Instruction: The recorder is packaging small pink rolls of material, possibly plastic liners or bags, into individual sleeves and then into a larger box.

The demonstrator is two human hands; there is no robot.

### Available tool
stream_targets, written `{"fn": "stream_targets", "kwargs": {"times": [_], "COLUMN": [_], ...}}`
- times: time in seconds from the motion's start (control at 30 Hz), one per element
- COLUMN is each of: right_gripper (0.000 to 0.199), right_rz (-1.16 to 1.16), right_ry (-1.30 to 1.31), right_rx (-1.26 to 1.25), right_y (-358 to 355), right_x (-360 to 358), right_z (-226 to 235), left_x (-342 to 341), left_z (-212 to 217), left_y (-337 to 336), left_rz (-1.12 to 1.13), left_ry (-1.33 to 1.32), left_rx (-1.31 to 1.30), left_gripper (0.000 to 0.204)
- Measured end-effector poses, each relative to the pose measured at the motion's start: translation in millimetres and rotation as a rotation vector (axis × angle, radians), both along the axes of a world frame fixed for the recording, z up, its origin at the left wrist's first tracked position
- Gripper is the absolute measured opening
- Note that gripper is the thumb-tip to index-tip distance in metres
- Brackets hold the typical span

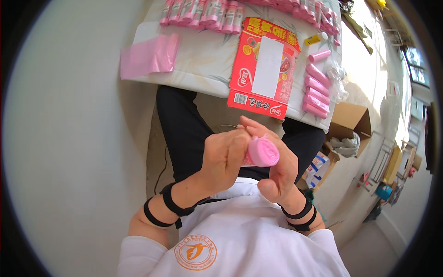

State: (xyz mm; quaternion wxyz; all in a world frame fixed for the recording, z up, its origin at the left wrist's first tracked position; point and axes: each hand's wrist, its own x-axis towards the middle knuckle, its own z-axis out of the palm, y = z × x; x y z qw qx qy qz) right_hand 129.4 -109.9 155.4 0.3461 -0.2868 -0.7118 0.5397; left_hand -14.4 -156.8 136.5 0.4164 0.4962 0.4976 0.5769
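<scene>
Above my lap, I hold a roll of pink plastic bags (264, 152) between both hands, its coiled end facing me. My left hand (224, 154) is closed round the roll's left side. My right hand (285, 164) is cupped against the right side, its fingers curving over the far side and its thumb standing apart near my shirt. A bit of white shows under the roll beside my left fingers; the rest is hidden by my hands. Beyond them, a red printed cardboard sheet (240, 90) overhangs the table edge, with a blank white paper strip (267, 67) on it.
Several unlabelled pink rolls (317, 94) line the right of the table (203, 60), near a yellow glue stick (315, 39) and crumpled clear plastic (337, 78). Many labelled rolls (212, 13) stand along the back. A flat pink bag sheet (150, 55) lies left. An open carton (348, 120) sits right.
</scene>
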Motion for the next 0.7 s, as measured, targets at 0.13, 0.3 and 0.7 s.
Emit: {"fn": "stream_targets", "kwargs": {"times": [0.13,0.3,0.7], "right_gripper": [0.052,0.029,0.018], "right_rz": [-0.059,-0.287,-0.303], "right_ry": [-0.005,-0.01,0.141], "right_rx": [-0.126,-0.427,-0.646], "right_y": [1.6,-1.2,3.8], "right_x": [-7.9,-12.1,14.9], "right_z": [4.1,1.7,28.5], "left_x": [3.4,-2.3,-13.9], "left_z": [-15.5,-23.5,37.5], "left_y": [4.8,11.2,32.5], "left_rz": [0.087,0.089,-0.426], "left_ry": [0.094,0.384,0.122], "left_rx": [-0.023,0.046,-0.303], "left_gripper": [0.021,0.019,0.048]}}
